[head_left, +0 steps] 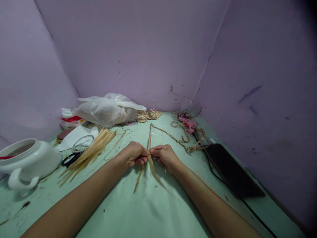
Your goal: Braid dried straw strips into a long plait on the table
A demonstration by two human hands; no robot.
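Note:
My left hand [133, 154] and my right hand [165, 155] meet at the middle of the pale green table [148, 211], both pinched on flat tan straw strands [151, 167]. Loose strand ends trail toward me below the fingers. From the pinch a thin braided straw cord [170, 136] runs away across the table, bends and ends in loops at the right.
A bundle of loose straw [91, 152] lies left, beside black scissors [71, 158] and a tape ring [83, 143]. A white pot [27, 160] stands far left. A plastic bag [106, 110], small woven pieces [148, 115], a pink glue gun [189, 125] and a black phone [230, 168] with its cable sit around.

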